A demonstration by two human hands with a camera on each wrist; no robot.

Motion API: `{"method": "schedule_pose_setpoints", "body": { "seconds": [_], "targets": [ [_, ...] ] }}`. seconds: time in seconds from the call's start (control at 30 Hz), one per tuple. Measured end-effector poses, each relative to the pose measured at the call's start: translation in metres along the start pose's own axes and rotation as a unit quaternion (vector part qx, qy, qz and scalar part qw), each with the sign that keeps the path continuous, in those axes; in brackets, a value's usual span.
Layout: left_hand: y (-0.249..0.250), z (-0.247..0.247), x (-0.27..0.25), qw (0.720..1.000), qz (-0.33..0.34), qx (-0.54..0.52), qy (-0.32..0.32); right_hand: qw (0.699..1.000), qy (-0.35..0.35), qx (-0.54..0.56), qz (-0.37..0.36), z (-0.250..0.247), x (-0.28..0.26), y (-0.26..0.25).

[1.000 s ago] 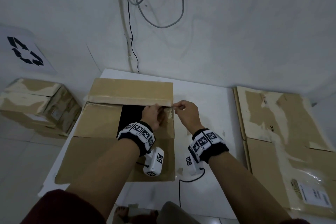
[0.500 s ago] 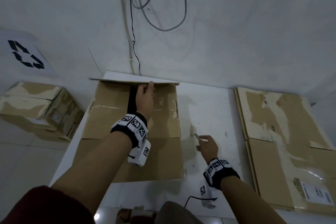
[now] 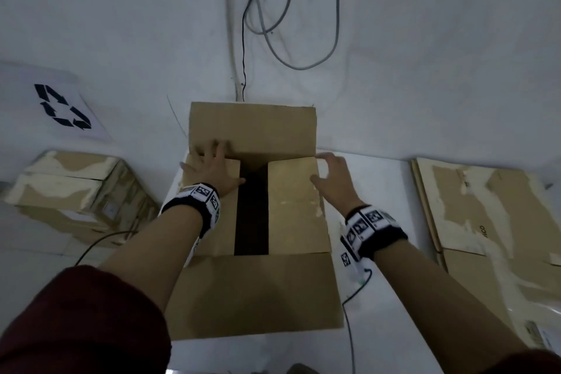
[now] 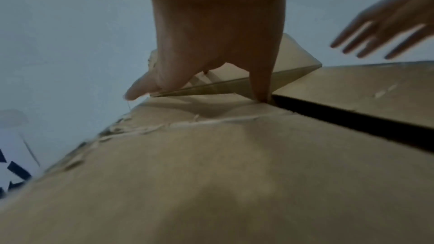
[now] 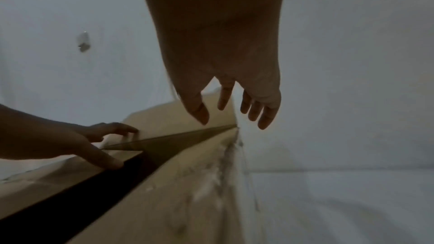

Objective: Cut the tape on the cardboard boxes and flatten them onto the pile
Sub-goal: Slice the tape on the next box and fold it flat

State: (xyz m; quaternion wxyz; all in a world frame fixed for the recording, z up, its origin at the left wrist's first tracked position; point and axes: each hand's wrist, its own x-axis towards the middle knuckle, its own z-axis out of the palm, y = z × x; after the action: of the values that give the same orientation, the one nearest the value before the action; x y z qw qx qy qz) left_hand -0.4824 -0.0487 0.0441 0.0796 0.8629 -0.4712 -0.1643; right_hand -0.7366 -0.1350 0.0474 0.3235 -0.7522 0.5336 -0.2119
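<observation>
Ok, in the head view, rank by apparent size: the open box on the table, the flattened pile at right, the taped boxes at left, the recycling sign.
1. Open box
2. Flattened pile, cropped, so unsure against 1
3. Taped boxes
4. Recycling sign

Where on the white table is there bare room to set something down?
Bare strip of table between the open box and the flattened pile, with the right hand over its inner edge. Left of the box, barely any table shows.

You see an open brown cardboard box (image 3: pixel 291 206), matt, with rough torn paper patches along its edges. It stands on a smooth white table (image 3: pixel 379 191). The flattened cardboard pile (image 3: pixel 485 222) carries glossy clear tape strips.
</observation>
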Motion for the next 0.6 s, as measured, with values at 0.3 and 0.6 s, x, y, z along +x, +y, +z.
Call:
{"method": "schedule_pose_setpoints", "body": {
  "seconds": [0.3,0.6],
  "targets": [
    [0.002,0.016,0.012,0.993,-0.023,0.091,-0.069,0.955,-0.142,-0.248,0.081,0.058,0.036,-0.05],
    [-0.024,-0.023,0.01,0.983,0.04,-0.137,-0.118,0.97,-0.128,-0.189,0.086,0.056,0.028,-0.049]
  ]
}}
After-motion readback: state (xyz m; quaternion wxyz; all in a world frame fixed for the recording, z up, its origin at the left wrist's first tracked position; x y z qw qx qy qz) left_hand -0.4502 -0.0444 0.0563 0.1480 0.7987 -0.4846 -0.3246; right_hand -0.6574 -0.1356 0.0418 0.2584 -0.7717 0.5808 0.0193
